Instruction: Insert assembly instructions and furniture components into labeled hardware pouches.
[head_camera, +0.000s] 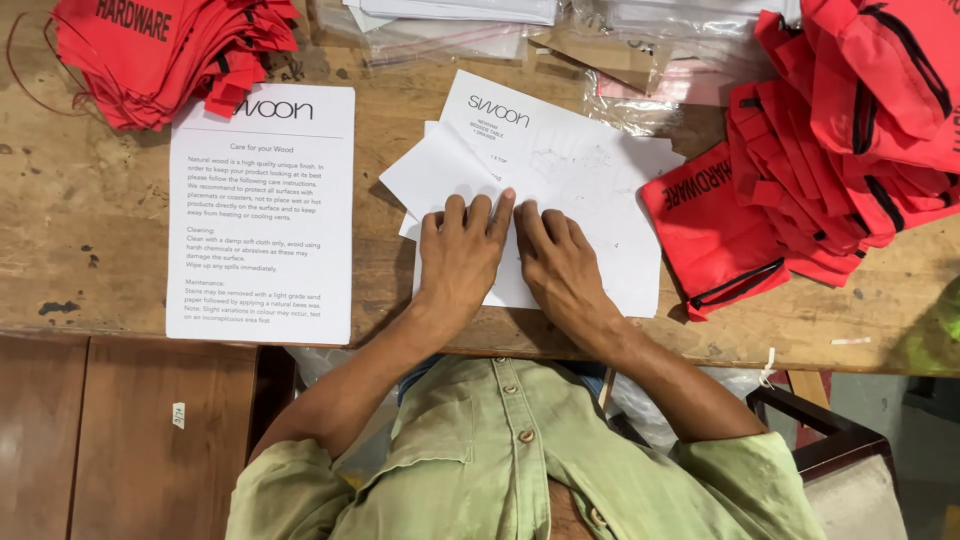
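My left hand (458, 252): grip flat, fingers together, pressing the folded sheet (560, 190) | my right hand (560, 262): same, fingertips meeting | sheet: on bench (80, 230), between card (260, 215) and red bags (820, 170).

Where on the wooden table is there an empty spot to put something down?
Bare wood shows on the table left of the printed care sheet, and in a strip between that sheet and the folded paper under both hands. The right side is crowded with red bags; the top edge holds plastic sleeves.
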